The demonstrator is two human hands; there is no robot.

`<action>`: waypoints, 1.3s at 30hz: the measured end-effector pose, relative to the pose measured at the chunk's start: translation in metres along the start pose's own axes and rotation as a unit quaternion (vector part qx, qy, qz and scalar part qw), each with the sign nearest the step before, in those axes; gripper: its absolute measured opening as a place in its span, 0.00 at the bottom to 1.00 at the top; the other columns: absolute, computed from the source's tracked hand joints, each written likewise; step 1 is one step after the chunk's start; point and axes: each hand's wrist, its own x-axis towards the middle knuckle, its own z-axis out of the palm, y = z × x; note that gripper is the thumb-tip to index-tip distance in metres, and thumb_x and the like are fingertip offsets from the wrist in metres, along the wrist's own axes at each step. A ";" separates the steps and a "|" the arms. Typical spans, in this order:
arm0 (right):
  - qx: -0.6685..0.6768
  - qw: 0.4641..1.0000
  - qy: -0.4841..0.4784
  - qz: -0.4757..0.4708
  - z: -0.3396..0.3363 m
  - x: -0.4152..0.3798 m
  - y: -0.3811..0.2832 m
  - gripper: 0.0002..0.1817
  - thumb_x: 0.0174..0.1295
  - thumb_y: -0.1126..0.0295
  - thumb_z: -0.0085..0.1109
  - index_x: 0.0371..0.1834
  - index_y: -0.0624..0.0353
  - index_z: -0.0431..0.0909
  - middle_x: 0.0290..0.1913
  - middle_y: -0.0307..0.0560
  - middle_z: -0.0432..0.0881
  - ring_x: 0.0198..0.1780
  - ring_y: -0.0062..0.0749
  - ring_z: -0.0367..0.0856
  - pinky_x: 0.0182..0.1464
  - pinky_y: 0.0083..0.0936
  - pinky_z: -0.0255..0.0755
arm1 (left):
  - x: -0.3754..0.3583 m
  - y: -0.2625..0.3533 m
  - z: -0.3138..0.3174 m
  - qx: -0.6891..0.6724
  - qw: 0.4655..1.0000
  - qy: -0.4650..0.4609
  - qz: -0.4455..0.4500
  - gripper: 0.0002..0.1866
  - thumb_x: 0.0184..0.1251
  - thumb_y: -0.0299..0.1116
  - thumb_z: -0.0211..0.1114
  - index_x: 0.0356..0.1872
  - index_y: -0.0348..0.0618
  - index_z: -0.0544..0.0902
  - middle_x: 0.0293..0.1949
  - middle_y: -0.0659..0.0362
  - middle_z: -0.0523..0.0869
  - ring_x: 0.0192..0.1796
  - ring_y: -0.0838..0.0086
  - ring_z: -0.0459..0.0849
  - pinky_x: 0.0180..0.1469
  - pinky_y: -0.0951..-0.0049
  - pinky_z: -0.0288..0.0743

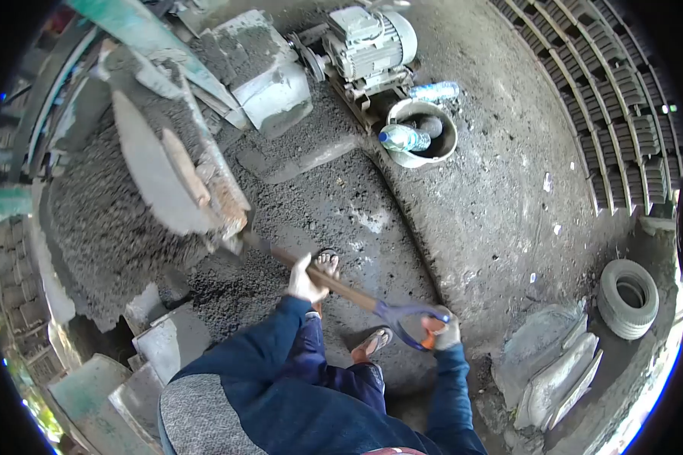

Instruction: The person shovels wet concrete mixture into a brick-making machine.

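Dark granular material (pixel 99 201) already lay heaped in bulk, while a loose portion (pixel 224 299) lay ungathered on the floor (pixel 501 197), and the shovel (pixel 349 292), its far end blurred between them, was held with the left hand (pixel 305 280) wrapped around the shaft and the right hand (pixel 445 334) closed on the handle (pixel 387 309).

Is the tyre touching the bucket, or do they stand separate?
Apart: the head view plainly shows a broad stretch of floor between the tyre and the bucket.
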 end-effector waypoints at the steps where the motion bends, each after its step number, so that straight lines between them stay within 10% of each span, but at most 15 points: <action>1: 0.028 0.999 -0.032 0.029 -0.030 -0.018 0.003 0.12 0.52 0.71 0.74 0.35 0.62 0.83 0.27 0.39 0.82 0.25 0.25 0.79 0.28 0.25 0.74 | -0.027 -0.017 -0.014 -0.003 1.000 0.001 -0.001 0.22 0.74 0.53 0.59 0.31 0.42 0.77 0.25 0.52 0.81 0.31 0.61 0.81 0.50 0.48 0.80; 4: 0.026 0.990 -0.114 0.080 -0.078 -0.077 -0.029 0.11 0.52 0.69 0.72 0.32 0.65 0.83 0.22 0.45 0.80 0.20 0.33 0.79 0.23 0.31 0.75 | -0.081 -0.053 -0.077 -0.036 0.996 0.003 0.086 0.26 0.74 0.57 0.55 0.37 0.39 0.78 0.33 0.51 0.84 0.35 0.60 0.82 0.49 0.48 0.79; 6: 0.008 0.991 -0.087 0.097 -0.109 -0.099 -0.005 0.09 0.53 0.69 0.70 0.28 0.63 0.82 0.19 0.48 0.79 0.17 0.38 0.78 0.20 0.36 0.76 | -0.081 -0.069 -0.127 -0.083 0.966 0.243 0.002 0.19 0.72 0.54 0.55 0.46 0.51 0.81 0.33 0.59 0.83 0.34 0.62 0.81 0.49 0.54 0.76; 8: 0.049 0.986 -0.071 0.140 -0.128 -0.117 0.010 0.09 0.53 0.69 0.71 0.27 0.62 0.81 0.19 0.47 0.78 0.17 0.38 0.78 0.21 0.37 0.77 | -0.039 -0.098 -0.231 -0.023 0.996 0.090 -0.001 0.18 0.72 0.53 0.53 0.47 0.51 0.78 0.31 0.59 0.81 0.35 0.60 0.80 0.49 0.53 0.75; 11: 0.063 0.983 -0.101 0.138 -0.180 -0.141 0.044 0.11 0.54 0.65 0.71 0.26 0.61 0.81 0.20 0.48 0.79 0.19 0.40 0.79 0.23 0.40 0.78 | -0.094 -0.145 -0.236 -0.004 0.983 0.180 0.022 0.16 0.72 0.52 0.54 0.42 0.50 0.77 0.29 0.56 0.80 0.34 0.59 0.79 0.46 0.48 0.75; 15: 0.126 0.953 -0.226 0.156 -0.243 -0.124 0.126 0.18 0.57 0.58 0.70 0.23 0.58 0.76 0.18 0.47 0.76 0.20 0.44 0.78 0.30 0.45 0.78 | -0.225 -0.173 -0.167 -0.052 0.975 0.018 0.214 0.13 0.68 0.43 0.64 0.41 0.47 0.74 0.26 0.56 0.76 0.30 0.60 0.79 0.38 0.50 0.78; 20: 0.147 0.950 -0.199 0.189 -0.169 -0.148 0.139 0.08 0.60 0.68 0.68 0.33 0.55 0.77 0.24 0.43 0.77 0.21 0.38 0.76 0.29 0.44 0.78 | -0.313 -0.122 -0.109 0.055 0.897 -0.097 0.428 0.16 0.62 0.33 0.74 0.40 0.47 0.72 0.25 0.57 0.75 0.24 0.63 0.78 0.31 0.55 0.79; 24: 0.100 0.970 -0.213 0.063 -0.193 -0.194 0.144 0.07 0.61 0.72 0.68 0.38 0.59 0.80 0.27 0.44 0.82 0.25 0.34 0.80 0.31 0.40 0.79 | -0.309 -0.150 -0.162 0.020 0.941 -0.165 0.296 0.12 0.68 0.37 0.69 0.33 0.48 0.73 0.25 0.58 0.73 0.28 0.59 0.77 0.40 0.49 0.78; 26: -0.195 0.964 -0.089 -0.160 -0.202 -0.213 0.164 0.15 0.62 0.73 0.69 0.50 0.66 0.82 0.33 0.47 0.86 0.33 0.34 0.84 0.36 0.38 0.81 | -0.307 -0.164 -0.185 -0.019 0.961 -0.126 0.245 0.12 0.70 0.42 0.66 0.33 0.51 0.73 0.26 0.58 0.74 0.31 0.60 0.77 0.44 0.44 0.75; 29: -0.323 0.883 -0.285 -0.187 -0.239 -0.180 0.231 0.26 0.62 0.74 0.69 0.65 0.68 0.76 0.42 0.49 0.88 0.40 0.35 0.85 0.41 0.34 0.83 | -0.362 -0.195 -0.161 -0.028 0.938 -0.163 0.304 0.13 0.70 0.46 0.68 0.33 0.54 0.74 0.26 0.62 0.75 0.30 0.65 0.77 0.46 0.46 0.76; 31: -0.191 0.928 -0.251 -0.199 -0.214 -0.240 0.189 0.30 0.62 0.74 0.69 0.68 0.65 0.73 0.44 0.46 0.87 0.40 0.34 0.84 0.42 0.32 0.84 | -0.369 -0.184 -0.150 -0.015 0.916 -0.198 0.348 0.13 0.69 0.43 0.70 0.34 0.53 0.75 0.24 0.64 0.75 0.28 0.68 0.77 0.43 0.50 0.78; 37: -0.067 0.995 -0.009 -0.067 -0.233 -0.197 0.246 0.13 0.56 0.78 0.71 0.43 0.61 0.80 0.34 0.44 0.83 0.32 0.36 0.84 0.32 0.34 0.81 | -0.391 -0.151 -0.095 0.043 0.894 -0.306 0.323 0.11 0.69 0.36 0.70 0.28 0.49 0.78 0.23 0.61 0.79 0.23 0.66 0.79 0.36 0.49 0.80; 39: 0.069 0.995 -0.066 0.033 -0.234 -0.229 0.203 0.05 0.61 0.70 0.66 0.37 0.54 0.80 0.30 0.43 0.82 0.26 0.35 0.79 0.29 0.33 0.77 | -0.409 -0.155 -0.072 0.014 0.904 -0.302 0.303 0.10 0.69 0.37 0.70 0.30 0.49 0.78 0.23 0.61 0.79 0.25 0.65 0.80 0.39 0.48 0.79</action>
